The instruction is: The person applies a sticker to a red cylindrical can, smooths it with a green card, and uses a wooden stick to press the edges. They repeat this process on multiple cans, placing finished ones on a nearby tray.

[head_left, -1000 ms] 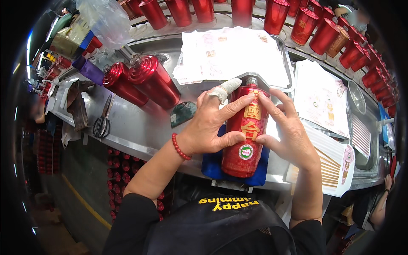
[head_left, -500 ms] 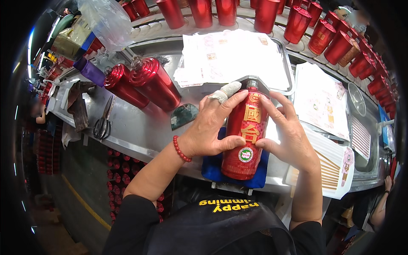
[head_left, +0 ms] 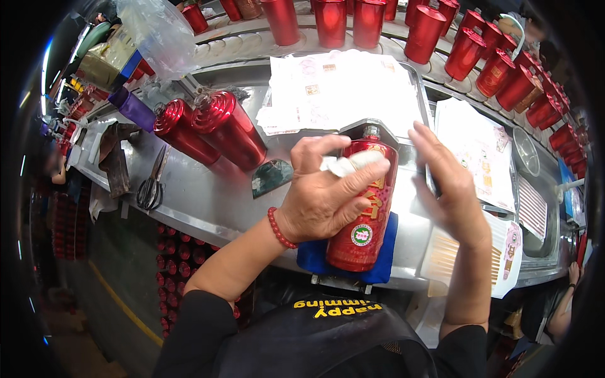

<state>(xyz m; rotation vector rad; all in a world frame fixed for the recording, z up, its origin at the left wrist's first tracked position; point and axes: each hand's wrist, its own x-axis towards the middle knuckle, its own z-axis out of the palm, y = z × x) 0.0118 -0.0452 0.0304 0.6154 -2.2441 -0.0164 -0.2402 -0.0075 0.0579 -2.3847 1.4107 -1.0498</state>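
Note:
A red glossy bottle (head_left: pixel 353 242) with gold characters and a round green-and-white sticker lies on a blue pad (head_left: pixel 384 268), its clear neck pointing away from me. My left hand (head_left: pixel 321 192) rests across its upper front, fingers spread, hiding part of the gold lettering. One finger wears a whitish wrap, and a red bead bracelet circles the wrist. To the right of the bottle, my right hand (head_left: pixel 450 186) is raised off it, fingers stretched out and slightly blurred, holding nothing. Behind the bottle's neck stands a dark angled metal stop (head_left: pixel 362 125).
Two red bottles (head_left: pixel 230 132) lean at the left, near scissors (head_left: pixel 151 186) and a dark green plate (head_left: pixel 271 178). Printed label sheets (head_left: pixel 353 88) cover a tray behind; more sheets (head_left: pixel 472 151) and gold-striped strips (head_left: pixel 444 255) lie right. Red bottles (head_left: pixel 425 34) line a conveyor at the back.
My right hand has let go of the bottle and moved right. My left hand has shifted over the gold lettering, its wrapped finger now across the front. Bottles on the conveyor have moved.

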